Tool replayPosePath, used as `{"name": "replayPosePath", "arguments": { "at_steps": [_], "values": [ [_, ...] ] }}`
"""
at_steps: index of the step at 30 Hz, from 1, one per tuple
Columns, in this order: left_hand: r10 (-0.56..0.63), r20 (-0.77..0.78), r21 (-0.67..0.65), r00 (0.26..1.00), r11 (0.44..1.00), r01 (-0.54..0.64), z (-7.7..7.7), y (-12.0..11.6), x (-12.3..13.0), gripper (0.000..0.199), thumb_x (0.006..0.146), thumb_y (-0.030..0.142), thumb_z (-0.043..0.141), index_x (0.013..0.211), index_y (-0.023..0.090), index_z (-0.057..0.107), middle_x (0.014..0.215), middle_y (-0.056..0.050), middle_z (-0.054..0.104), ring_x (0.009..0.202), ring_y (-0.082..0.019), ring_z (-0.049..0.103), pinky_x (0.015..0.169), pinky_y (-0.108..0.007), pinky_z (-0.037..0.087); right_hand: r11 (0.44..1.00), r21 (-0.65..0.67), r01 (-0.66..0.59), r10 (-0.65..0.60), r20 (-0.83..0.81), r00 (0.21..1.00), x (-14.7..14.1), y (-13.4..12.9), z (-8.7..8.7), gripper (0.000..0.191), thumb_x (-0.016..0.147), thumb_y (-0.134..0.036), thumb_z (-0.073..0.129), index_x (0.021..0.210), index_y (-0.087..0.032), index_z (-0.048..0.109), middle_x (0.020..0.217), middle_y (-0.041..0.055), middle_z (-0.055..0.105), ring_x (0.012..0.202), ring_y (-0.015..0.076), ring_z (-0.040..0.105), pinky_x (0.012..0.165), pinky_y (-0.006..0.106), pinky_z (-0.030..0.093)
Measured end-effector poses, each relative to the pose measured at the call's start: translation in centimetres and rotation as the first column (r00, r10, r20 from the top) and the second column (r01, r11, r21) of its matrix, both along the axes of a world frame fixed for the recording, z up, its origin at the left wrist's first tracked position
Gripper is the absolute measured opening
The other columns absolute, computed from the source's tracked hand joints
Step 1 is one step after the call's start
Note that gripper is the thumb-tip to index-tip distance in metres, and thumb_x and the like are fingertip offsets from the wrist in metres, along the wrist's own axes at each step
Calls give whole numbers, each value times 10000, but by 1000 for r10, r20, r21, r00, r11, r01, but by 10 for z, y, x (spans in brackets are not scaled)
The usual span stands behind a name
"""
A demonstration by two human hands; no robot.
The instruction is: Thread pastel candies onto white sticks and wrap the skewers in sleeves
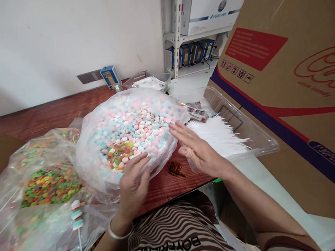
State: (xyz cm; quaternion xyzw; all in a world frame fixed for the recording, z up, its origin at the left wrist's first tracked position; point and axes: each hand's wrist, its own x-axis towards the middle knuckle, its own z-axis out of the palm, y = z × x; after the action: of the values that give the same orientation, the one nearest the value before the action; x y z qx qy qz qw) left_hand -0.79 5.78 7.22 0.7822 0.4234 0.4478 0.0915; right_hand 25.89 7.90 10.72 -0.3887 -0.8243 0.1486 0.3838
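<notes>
A clear plastic bag (pixel 83 142) holds pink, white and blue candies (pixel 147 126), with a small patch of colored ring candies (pixel 121 153) at its near side. My left hand (pixel 135 180) is at the near edge of this bag, fingers apart and nothing visible in it. Over the bag's right edge, my right hand (pixel 194 148) is stretched out flat and holds nothing. At the lower left, another bag contains many ring candies (pixel 51 186). A stick with stacked candies (pixel 76 214) lies on that bag.
White sticks (pixel 215 138) fill a clear tray (pixel 265 142) on the right. Twist ties (pixel 176 169) lie on the reddish table (pixel 163 190). A large cardboard box (pixel 308 124) stands at the right, with a shelf (pixel 196 37) behind.
</notes>
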Motion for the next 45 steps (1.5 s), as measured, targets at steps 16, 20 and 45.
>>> {"name": "replayPosePath", "arguments": {
  "at_steps": [16,20,45],
  "values": [
    [-101,510,-589,854,683,433,3,2,28,318,1021,400,535,870,175,703,671,-12,685,614,-151,639,665,-287,528,757,-535,-376,-12,-587,810,-82,-7,-37,516,1069,-498,439,1404,-149,618,563,-59,543,480,122,553,531,255,482],
    [-59,558,-607,828,652,455,0,5,27,352,1000,451,567,842,169,707,655,-16,678,620,-157,637,665,-290,520,754,-523,-397,-4,-609,793,-87,-7,-45,498,1064,-501,452,1338,-143,663,551,-65,486,494,119,516,523,248,444],
    [160,-275,51,948,987,-152,-22,-1,6,156,1014,193,551,1016,193,707,813,-46,744,752,-183,668,701,-318,472,969,-71,235,-240,-72,968,-89,-20,-60,426,1038,-302,524,1456,-245,584,1317,137,714,1298,319,609,1204,617,329]
  ]
}}
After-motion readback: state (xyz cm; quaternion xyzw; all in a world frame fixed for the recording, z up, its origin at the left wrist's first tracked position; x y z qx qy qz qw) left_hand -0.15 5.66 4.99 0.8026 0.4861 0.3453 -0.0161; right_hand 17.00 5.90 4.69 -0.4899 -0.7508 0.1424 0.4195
